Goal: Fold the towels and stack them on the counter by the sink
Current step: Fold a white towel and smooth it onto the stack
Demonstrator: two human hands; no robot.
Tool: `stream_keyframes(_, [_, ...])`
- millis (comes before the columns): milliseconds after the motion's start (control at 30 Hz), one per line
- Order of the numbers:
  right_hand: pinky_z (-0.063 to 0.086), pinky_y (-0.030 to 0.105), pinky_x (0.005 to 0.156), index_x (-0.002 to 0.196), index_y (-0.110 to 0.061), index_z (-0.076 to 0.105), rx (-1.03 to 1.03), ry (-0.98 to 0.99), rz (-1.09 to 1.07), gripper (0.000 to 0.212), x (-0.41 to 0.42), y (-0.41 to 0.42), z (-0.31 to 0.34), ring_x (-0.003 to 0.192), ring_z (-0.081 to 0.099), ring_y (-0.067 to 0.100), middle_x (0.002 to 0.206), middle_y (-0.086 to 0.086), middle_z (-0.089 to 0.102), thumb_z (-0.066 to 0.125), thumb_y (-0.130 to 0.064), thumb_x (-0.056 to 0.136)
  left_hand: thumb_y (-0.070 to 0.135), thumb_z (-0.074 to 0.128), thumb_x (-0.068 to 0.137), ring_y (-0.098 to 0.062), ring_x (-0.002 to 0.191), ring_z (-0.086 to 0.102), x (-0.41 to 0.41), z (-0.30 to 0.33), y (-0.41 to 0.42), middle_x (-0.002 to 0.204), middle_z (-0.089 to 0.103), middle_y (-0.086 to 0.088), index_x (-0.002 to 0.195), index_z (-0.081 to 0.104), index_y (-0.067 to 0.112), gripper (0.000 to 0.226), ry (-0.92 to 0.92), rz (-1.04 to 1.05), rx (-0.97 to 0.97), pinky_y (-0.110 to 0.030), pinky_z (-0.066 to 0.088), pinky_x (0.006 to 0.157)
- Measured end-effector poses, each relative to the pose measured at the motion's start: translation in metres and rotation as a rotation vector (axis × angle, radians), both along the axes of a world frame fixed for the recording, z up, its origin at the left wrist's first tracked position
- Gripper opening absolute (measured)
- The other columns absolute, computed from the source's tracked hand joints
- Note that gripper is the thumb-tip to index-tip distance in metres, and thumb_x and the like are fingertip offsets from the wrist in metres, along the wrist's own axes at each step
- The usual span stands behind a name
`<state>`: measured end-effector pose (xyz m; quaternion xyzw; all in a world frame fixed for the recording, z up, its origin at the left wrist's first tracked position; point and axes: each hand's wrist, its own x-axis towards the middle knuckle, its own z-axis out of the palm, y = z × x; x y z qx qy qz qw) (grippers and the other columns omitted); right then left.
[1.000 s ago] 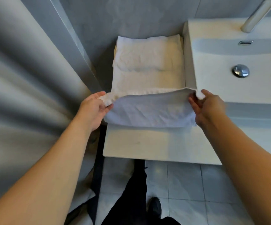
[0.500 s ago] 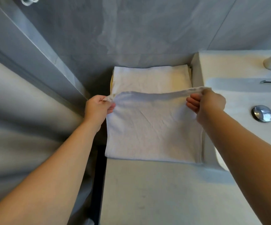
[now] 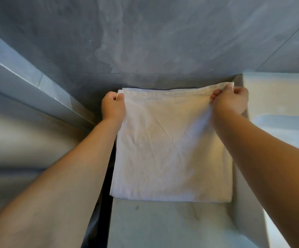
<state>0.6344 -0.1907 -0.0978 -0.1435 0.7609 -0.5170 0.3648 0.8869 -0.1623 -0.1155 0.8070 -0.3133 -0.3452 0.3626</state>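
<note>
no text, no labels — nothing legible

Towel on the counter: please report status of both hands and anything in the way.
Left hand and right hand both pinch the far corners of the towel. Towel lies flat on the counter, beside the sink. Nothing in the way.

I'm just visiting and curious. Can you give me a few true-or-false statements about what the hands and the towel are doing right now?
1. Both hands grip the white cloth towel at its far corners. True.
2. The left hand is empty. False: it pinches the far left corner.
3. The towel lies on the pale counter. True.
4. The right hand rests on a tap. False: it holds the far right corner; no tap shows.
</note>
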Motion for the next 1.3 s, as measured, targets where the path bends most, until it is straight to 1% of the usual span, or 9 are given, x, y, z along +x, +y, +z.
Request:
stream_keyframes(167, [0.045, 0.031, 0.080, 0.094, -0.020, 0.043, 0.097, 0.069, -0.045, 0.018, 0.011, -0.013, -0.028, 0.091, 0.062, 0.021, 0.103, 0.004, 0.067, 0.038, -0.035, 0.103, 0.018, 0.042, 0.104, -0.006, 0.062, 0.040, -0.004, -0.023, -0.015, 0.076, 0.045, 0.003, 0.090, 0.047, 0.009, 0.018, -0.221, -0.035, -0.018, -0.011, 0.031, 0.050])
stream_keyframes(367, [0.042, 0.027, 0.076, 0.098, -0.020, 0.043, 0.108, 0.077, -0.063, 0.016, 0.010, -0.027, -0.047, 0.091, 0.062, 0.016, 0.104, 0.002, 0.066, 0.036, -0.033, 0.104, 0.030, 0.037, 0.106, -0.014, 0.085, 0.051, -0.017, -0.033, -0.029, 0.098, 0.054, 0.000, 0.117, 0.053, 0.009, 0.029, -0.336, 0.017, 0.029, -0.027, 0.038, 0.071])
stream_keyframes(567, [0.039, 0.016, 0.064, 0.116, -0.016, 0.046, 0.048, 0.085, -0.060, 0.018, 0.011, -0.027, -0.056, 0.090, 0.061, 0.012, 0.106, 0.000, 0.066, 0.035, -0.022, 0.104, 0.033, 0.037, 0.106, -0.014, 0.078, 0.050, -0.023, -0.042, -0.033, 0.090, 0.052, 0.002, 0.121, 0.053, 0.011, 0.031, -0.479, 0.025, 0.095, -0.029, 0.038, 0.066])
stream_keyframes(700, [0.037, 0.019, 0.080, 0.132, -0.013, 0.041, 0.013, 0.305, 0.136, 0.038, 0.013, -0.017, -0.063, 0.095, 0.055, 0.015, 0.106, -0.001, 0.058, 0.043, -0.011, 0.094, 0.031, 0.044, 0.103, -0.020, 0.087, 0.058, -0.029, -0.039, -0.032, 0.095, 0.053, 0.001, 0.123, 0.049, 0.012, 0.028, -0.477, 0.005, 0.076, -0.023, 0.036, 0.060])
stream_keyframes(800, [0.044, 0.034, 0.095, 0.133, -0.015, 0.038, 0.003, 0.431, 0.200, 0.049, 0.013, -0.011, -0.070, 0.106, 0.056, 0.024, 0.118, 0.010, 0.057, 0.047, -0.011, 0.085, 0.025, 0.057, 0.090, -0.028, 0.111, 0.052, -0.037, -0.039, -0.019, 0.123, 0.054, -0.009, 0.127, 0.047, 0.015, 0.040, -0.775, -0.130, -0.085, -0.036, 0.041, 0.085])
stream_keyframes(867, [0.044, 0.036, 0.096, 0.140, -0.018, 0.031, -0.028, 0.503, 0.263, 0.059, 0.013, -0.010, -0.067, 0.107, 0.055, 0.023, 0.121, 0.010, 0.056, 0.047, -0.010, 0.083, 0.018, 0.057, 0.089, -0.030, 0.105, 0.053, -0.047, -0.044, -0.011, 0.120, 0.056, -0.012, 0.123, 0.053, 0.015, 0.034, -0.902, -0.377, -0.271, -0.041, 0.041, 0.086])
stream_keyframes(967, [0.044, 0.031, 0.081, 0.125, -0.017, 0.045, -0.071, 0.599, 0.417, 0.038, 0.013, -0.009, -0.062, 0.091, 0.053, 0.017, 0.102, 0.003, 0.056, 0.047, -0.010, 0.087, 0.019, 0.048, 0.101, -0.028, 0.099, 0.062, -0.068, -0.044, -0.018, 0.115, 0.065, -0.007, 0.126, 0.058, 0.015, 0.027, -0.651, -0.689, -0.294, -0.036, 0.046, 0.079])
stream_keyframes(1033, [0.043, 0.036, 0.080, 0.103, -0.012, 0.054, -0.034, 0.787, 0.627, 0.013, 0.010, -0.008, -0.065, 0.091, 0.052, 0.022, 0.098, 0.005, 0.056, 0.048, -0.015, 0.093, 0.026, 0.043, 0.104, -0.025, 0.104, 0.064, -0.077, -0.048, -0.030, 0.122, 0.066, -0.004, 0.136, 0.053, 0.017, 0.034, -0.648, -0.730, -0.229, -0.032, 0.047, 0.077])
stream_keyframes(1300, [0.031, 0.044, 0.102, 0.110, -0.007, 0.058, -0.128, 1.267, 0.949, 0.026, -0.008, 0.005, -0.091, 0.105, 0.047, 0.032, 0.114, 0.015, 0.054, 0.046, -0.024, 0.094, 0.025, 0.043, 0.105, -0.023, 0.068, 0.059, -0.088, -0.052, -0.049, 0.090, 0.067, -0.006, 0.106, 0.056, 0.012, 0.019, -0.826, -0.737, -0.227, -0.028, 0.028, 0.054])
